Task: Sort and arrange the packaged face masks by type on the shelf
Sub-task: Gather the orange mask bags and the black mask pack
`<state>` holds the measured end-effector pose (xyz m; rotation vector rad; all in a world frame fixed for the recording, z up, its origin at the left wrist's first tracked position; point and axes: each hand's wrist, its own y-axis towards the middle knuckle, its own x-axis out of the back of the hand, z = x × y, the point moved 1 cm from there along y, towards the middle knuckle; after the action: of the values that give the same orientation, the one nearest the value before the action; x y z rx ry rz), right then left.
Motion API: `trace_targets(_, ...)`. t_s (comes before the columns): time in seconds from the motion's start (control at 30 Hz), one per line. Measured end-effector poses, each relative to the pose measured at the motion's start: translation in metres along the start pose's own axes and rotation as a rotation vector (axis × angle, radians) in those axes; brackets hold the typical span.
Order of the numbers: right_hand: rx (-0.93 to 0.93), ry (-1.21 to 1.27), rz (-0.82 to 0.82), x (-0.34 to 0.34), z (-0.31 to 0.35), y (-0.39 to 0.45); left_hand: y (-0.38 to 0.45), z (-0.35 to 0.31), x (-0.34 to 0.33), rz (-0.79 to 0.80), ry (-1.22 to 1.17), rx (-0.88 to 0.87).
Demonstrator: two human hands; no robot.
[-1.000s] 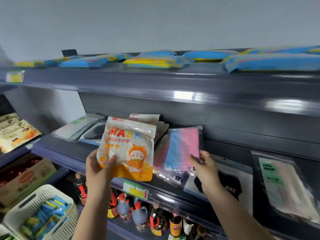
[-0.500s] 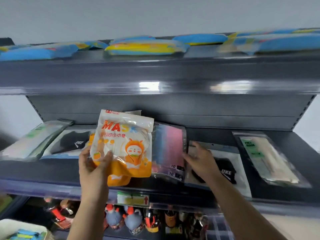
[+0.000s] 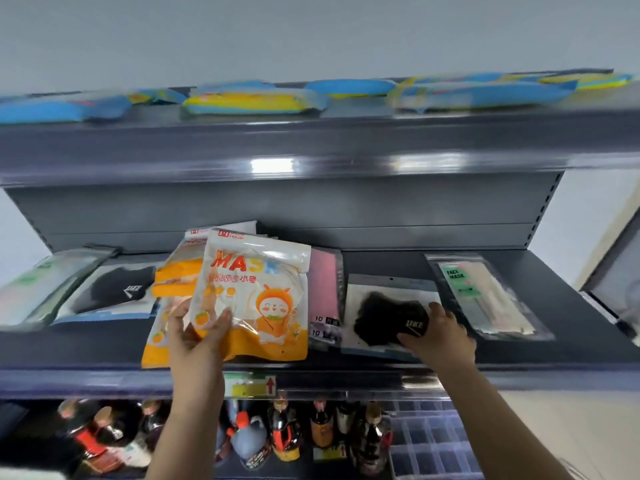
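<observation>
Two bare forearms come up from the bottom of the frame, one left of centre, one at the lower right. No sleeve, watch, ring or glove shows on either. The left hand (image 3: 197, 337) and the right hand (image 3: 441, 336) have short, unpainted nails. Both arms are slim, bare to the frame's edge.

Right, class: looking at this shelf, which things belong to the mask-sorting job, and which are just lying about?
Part of the job:
- orange cartoon mask pack, held in the left hand
- black mask pack, under the right hand
- pink mask pack
- green-label face mask pack
- middle shelf

Just lying about:
- sauce bottles below
- blue and yellow packets on the top shelf
</observation>
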<state>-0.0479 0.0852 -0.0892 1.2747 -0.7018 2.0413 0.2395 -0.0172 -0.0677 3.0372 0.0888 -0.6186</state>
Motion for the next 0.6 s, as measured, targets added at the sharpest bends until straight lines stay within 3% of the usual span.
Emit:
trace_targets(0.47, -0.048, 0.777, -0.104, 0.005, -0.016, 0.011, -0.055, -0.022, 0.048, -0.208, 0.037, -0.061)
trace_targets(0.6, 0.089, 0.951, -0.278, 0.027, -0.010, 0.004, -0.062, -0.027, 0.054, -0.214, -0.005, -0.052)
